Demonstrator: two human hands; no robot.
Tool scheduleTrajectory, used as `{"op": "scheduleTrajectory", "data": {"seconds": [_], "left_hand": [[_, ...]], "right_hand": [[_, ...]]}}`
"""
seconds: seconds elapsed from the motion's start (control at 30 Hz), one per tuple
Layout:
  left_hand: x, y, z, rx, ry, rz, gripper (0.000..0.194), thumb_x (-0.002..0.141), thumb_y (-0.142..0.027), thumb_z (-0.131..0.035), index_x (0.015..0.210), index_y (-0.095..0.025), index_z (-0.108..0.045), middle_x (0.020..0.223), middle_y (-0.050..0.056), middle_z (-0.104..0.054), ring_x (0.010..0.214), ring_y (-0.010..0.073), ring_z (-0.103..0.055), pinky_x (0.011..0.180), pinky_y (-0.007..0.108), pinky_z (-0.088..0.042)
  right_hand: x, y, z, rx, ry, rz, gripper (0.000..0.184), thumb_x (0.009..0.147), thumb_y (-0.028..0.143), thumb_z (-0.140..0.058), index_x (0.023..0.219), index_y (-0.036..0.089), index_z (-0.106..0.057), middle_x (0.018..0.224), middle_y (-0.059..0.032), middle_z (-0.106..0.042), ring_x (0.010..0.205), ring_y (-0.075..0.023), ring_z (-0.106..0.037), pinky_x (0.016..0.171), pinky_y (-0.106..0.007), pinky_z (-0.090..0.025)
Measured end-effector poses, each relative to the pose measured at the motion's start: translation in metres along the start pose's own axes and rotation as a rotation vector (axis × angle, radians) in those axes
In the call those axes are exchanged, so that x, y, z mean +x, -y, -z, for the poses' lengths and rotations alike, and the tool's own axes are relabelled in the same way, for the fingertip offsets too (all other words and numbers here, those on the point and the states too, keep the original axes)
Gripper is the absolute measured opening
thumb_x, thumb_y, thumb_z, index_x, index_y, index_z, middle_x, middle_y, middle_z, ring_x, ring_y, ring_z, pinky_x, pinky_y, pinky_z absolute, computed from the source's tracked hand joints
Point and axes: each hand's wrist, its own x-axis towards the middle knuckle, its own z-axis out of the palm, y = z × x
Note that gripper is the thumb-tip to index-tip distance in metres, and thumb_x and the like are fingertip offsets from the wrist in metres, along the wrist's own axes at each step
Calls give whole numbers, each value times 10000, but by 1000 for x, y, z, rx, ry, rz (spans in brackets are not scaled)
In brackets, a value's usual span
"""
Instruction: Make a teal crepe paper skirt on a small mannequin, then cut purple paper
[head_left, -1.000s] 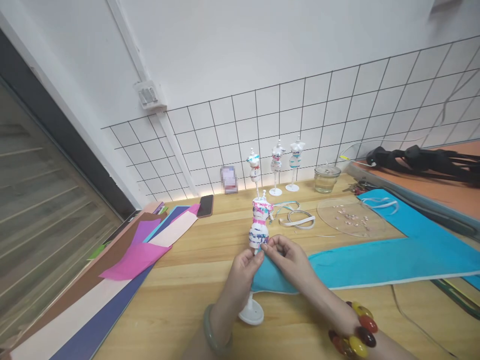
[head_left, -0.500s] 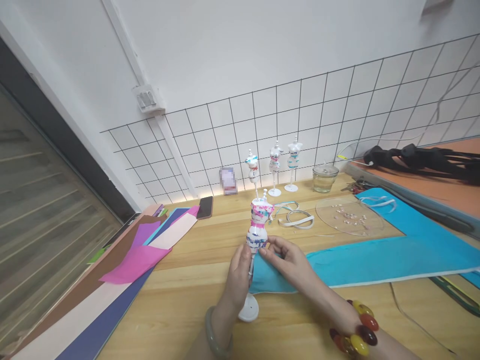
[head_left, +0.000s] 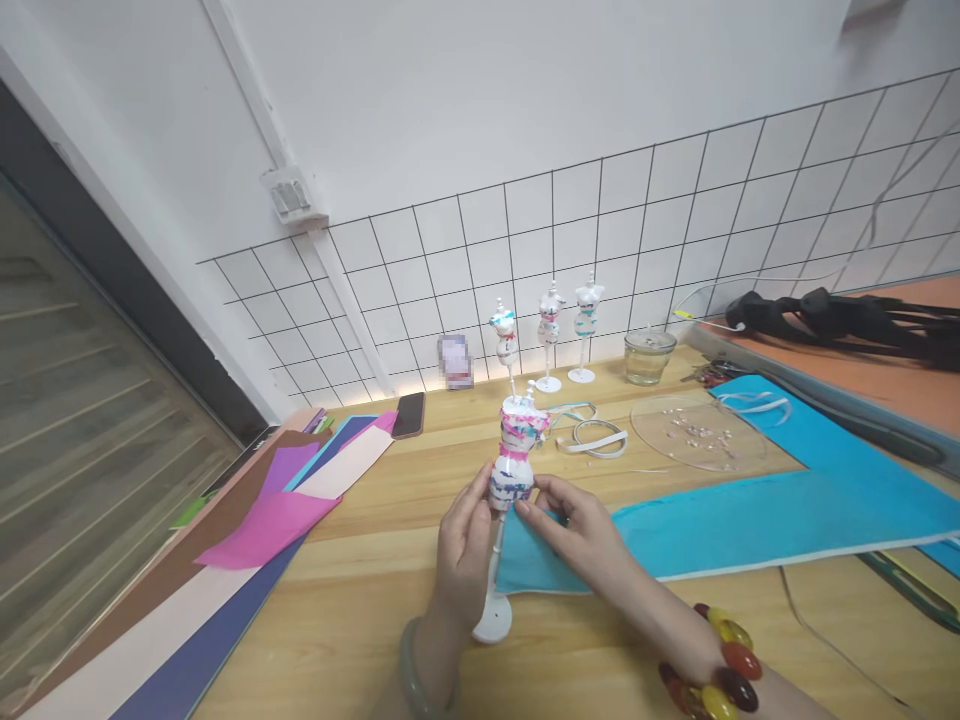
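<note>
A small white dress-form mannequin (head_left: 514, 470) with pink and blue marks stands slightly tilted in front of me, its round base (head_left: 493, 619) low at the table's front. My left hand (head_left: 463, 545) is closed around the left side of its lower torso, with the thumb near the stand pole. On the other side, my right hand (head_left: 574, 520) pinches the lower edge of the torso between thumb and fingers. Beneath the right hand lies a strip of blue fabric (head_left: 712, 525), its left end behind the pole.
Several similar mannequins (head_left: 550, 325) stand by the wall grid. Right of them are a glass of liquid (head_left: 649, 357) and a clear round plate (head_left: 701, 435) with small shiny bits. Coiled ribbon (head_left: 600, 440), a phone (head_left: 409, 414) and coloured sheets (head_left: 274, 530) lie about.
My left hand has shifted slightly left and loosened from the pole, its fingers now higher at the torso's side. The mannequin has moved a little left; my right hand stays nearly put.
</note>
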Motion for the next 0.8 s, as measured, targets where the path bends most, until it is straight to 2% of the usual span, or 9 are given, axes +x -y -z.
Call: {"op": "scheduleTrajectory", "data": {"seconds": [0.17, 0.37, 0.43, 0.57, 0.8], "left_hand": [[0, 3, -6, -81, -61, 30, 534, 673, -234, -668, 1186, -187, -526, 1191, 90, -565, 1085, 256, -526, 916, 308, -428], [2, 2, -6, -102, -141, 1, 516, 631, -209, -698, 1130, -191, -570, 1133, 88, -599, 1059, 259, -544, 908, 305, -438], [3, 1, -4, -93, -163, -11, 513, 628, -207, -700, 1124, -190, -574, 1125, 88, -603, 1050, 257, -551, 910, 306, -436], [4, 1, -2, -67, -166, -26, 512, 631, -210, -696, 1127, -192, -570, 1130, 89, -600, 1050, 258, -550, 915, 314, -432], [4, 1, -2, -47, -162, -30, 507, 637, -209, -687, 1130, -194, -567, 1113, 90, -607, 1041, 256, -550, 906, 314, -429]], "right_hand": [[-1, 0, 2, -17, 5, 26, 299, 809, 377, -517, 993, 154, -590, 576, 28, -478, 546, -122, -436, 526, -236, -369], [-2, 3, 4, -74, 3, 49, 329, 805, 372, -523, 1057, 173, -597, 596, 19, -523, 567, -134, -470, 537, -240, -386], [-1, 2, 5, -91, -14, 51, 306, 793, 370, -536, 1019, 179, -615, 610, 11, -554, 578, -142, -496, 540, -242, -398], [-1, 3, 6, -80, 12, 88, 195, 811, 344, -510, 830, 196, -634, 779, -35, -660, 721, -181, -583, 665, -270, -441], [-3, 9, 8, -131, -14, 216, 160, 832, 284, -485, 757, 211, -606, 743, -45, -626, 718, -184, -565, 662, -293, -442]]}}
